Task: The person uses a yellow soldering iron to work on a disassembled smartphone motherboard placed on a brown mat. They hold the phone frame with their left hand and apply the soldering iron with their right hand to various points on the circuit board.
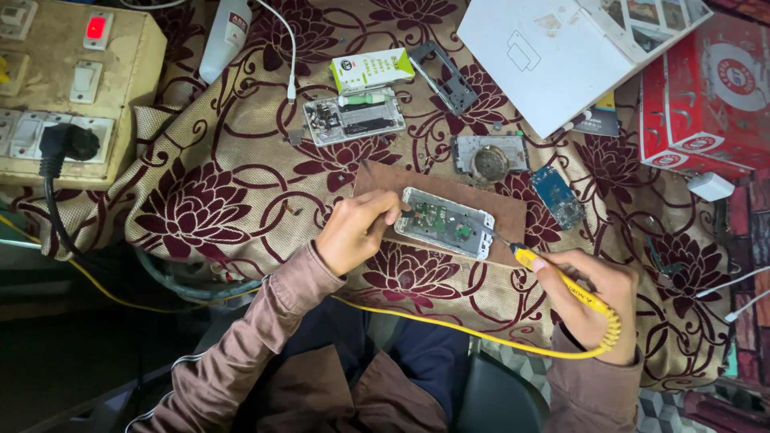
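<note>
Well, the opened phone [446,224] is lying back-off on a brown board [513,210] on the cloth-covered worktop [224,176] — insides bared, other stripped parts scattered above it, so plenty looks left to be done. Its left end is pinched by the left hand [357,232]. A yellow soldering iron [561,281] is gripped pen-style by the right hand [593,309], tip brought to the phone's right edge.

One view only — a camera on the person's head, looking almost straight down from close above onto the cloth-covered table [241,160]. The person's sleeves and lap fill the bottom edge, the left hand [357,232] and right hand [589,301] sit low-centre — the switchboard [64,88] marks the top-left corner.
</note>
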